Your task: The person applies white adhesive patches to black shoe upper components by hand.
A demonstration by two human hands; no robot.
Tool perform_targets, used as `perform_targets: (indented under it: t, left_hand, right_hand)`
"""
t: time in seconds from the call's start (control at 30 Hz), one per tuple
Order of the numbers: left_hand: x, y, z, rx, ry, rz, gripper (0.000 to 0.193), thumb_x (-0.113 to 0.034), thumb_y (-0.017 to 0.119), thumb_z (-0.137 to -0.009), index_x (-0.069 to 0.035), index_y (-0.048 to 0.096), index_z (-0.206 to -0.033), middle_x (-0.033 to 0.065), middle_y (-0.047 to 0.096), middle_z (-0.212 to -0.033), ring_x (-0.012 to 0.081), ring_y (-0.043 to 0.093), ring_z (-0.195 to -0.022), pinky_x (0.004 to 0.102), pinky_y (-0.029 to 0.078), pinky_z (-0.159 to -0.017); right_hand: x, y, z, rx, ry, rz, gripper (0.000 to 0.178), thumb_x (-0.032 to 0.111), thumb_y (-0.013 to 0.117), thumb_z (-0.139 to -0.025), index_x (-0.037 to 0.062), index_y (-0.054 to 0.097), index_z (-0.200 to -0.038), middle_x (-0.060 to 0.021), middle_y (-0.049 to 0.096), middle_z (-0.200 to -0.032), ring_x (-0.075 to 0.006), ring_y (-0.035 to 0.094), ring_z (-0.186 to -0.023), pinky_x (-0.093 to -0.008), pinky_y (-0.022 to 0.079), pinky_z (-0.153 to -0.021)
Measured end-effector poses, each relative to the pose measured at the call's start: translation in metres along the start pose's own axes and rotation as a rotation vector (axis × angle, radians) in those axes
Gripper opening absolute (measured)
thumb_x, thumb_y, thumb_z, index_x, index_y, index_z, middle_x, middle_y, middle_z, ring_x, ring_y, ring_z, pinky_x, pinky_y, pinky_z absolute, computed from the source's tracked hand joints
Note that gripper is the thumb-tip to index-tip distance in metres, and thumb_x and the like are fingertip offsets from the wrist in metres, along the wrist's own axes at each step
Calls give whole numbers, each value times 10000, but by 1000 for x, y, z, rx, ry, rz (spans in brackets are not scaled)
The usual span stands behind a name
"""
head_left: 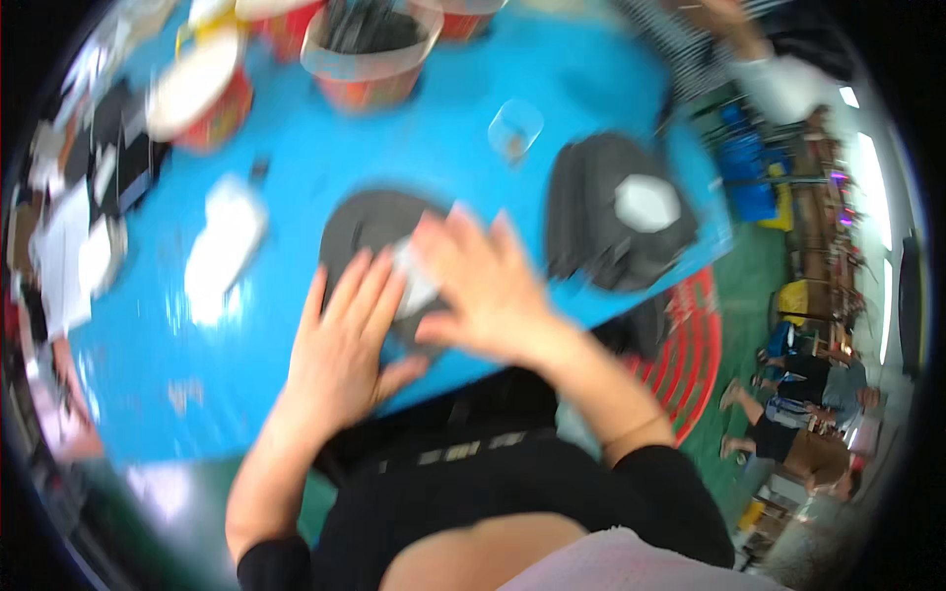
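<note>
A dark grey, rounded, flat piece (370, 219) lies on the blue table (296, 404) in front of me, with a white patch (418, 286) near its middle. My left hand (345, 330) rests flat on its left part, fingers stretched out. From the right, my right hand (488, 286) reaches over the white patch, fingers spread and blurred by motion. Both palms face down and partly hide the piece. To the right, near the table's edge, sits a stack of similar dark grey pieces (606, 222), topped by another white patch (647, 203).
White stacked pieces (225, 241) lie to the left. At the back stand a tub of black items (370, 59) and a red tub with a pale lid (202, 98). A small clear cup (515, 128) stands behind the stack. Below the right edge is a red ribbed round thing (695, 345).
</note>
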State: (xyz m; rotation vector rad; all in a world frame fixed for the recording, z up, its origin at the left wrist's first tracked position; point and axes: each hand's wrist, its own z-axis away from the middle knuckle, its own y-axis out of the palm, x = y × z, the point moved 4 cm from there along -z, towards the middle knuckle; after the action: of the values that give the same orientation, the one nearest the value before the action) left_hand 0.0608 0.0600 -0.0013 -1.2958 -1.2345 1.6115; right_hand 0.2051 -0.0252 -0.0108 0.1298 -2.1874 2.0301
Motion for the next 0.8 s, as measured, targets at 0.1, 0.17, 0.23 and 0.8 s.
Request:
perform_targets:
  t: [0.1,0.17,0.23,0.8]
  left_hand:
    - [1,5,8,-24,-7,-15,826,-559,551,-770,-5,352,-1350,162,317,-1425,317,265,-1337,514,159,-1082]
    - [-2,4,9,-46,1,-25,817,-549,554,-774,-4,354,-1349,164,318,-1424,315,268,-1335,514,163,-1080]
    - [-4,4,15,-84,20,-33,813,-547,557,-774,-3,358,-1346,164,320,-1422,317,270,-1334,517,163,-1079]
    - [-1,1,13,-143,10,-37,763,-557,543,-791,-10,423,-1309,142,371,-1397,286,308,-1317,523,197,-1066]
  right_hand:
    - [7,5,-2,55,-3,-69,780,556,510,-808,49,337,-1375,-114,300,-1445,-315,229,-1347,-553,181,-1062]
    - [8,0,0,27,2,-94,780,537,524,-810,45,324,-1381,-121,295,-1444,-318,217,-1349,-552,182,-1060]
    - [9,-1,3,-2,0,-104,790,521,546,-802,46,312,-1388,-121,293,-1444,-321,217,-1348,-554,187,-1057]
    - [8,-2,0,43,7,-74,756,540,477,-848,55,295,-1398,-109,264,-1465,-308,190,-1365,-537,147,-1079]
